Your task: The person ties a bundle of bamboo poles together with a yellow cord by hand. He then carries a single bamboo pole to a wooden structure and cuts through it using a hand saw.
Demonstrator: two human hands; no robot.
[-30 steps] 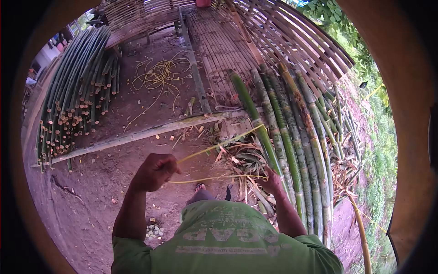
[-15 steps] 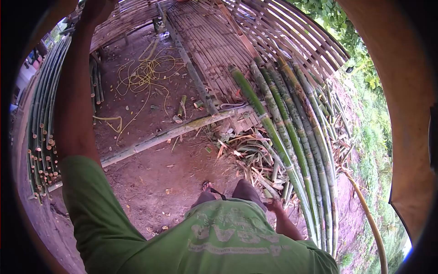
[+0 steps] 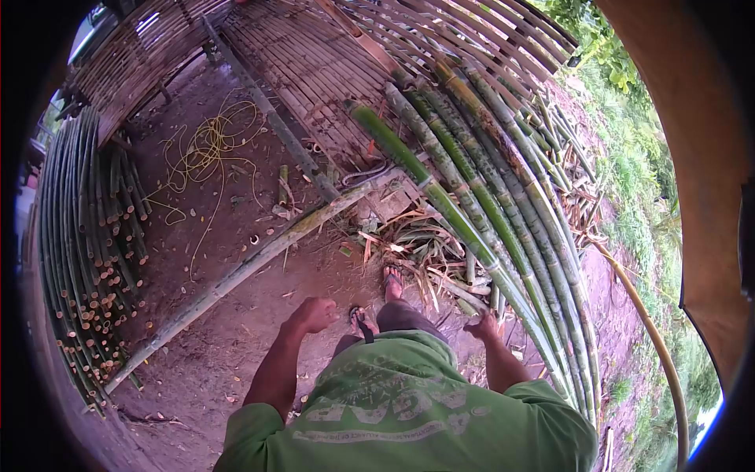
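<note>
My left hand [image 3: 313,315] is in front of my body, above the bare ground, with its fingers curled in and nothing showing in them. To the right, my right hand [image 3: 483,325] also has its fingers folded, close beside the left edge of a row of long green bamboo poles [image 3: 464,224]. No object shows in it. The poles lean with their upper ends over a slatted bamboo platform [image 3: 291,71]. A pile of split bamboo scraps [image 3: 425,248] lies on the ground just beyond my right hand.
A long pole [image 3: 259,263] crosses the ground ahead, meeting a beam [image 3: 271,110] beside the platform. Yellow rope [image 3: 208,149] lies loosely coiled beyond it. Stacked bamboo poles [image 3: 75,236] stand at left. A curved yellowish pole [image 3: 657,346] stands at far right.
My left hand has come down from high at the upper left to in front of my body. My right hand stays low beside the poles. The view has shifted, showing more of the left stack.
</note>
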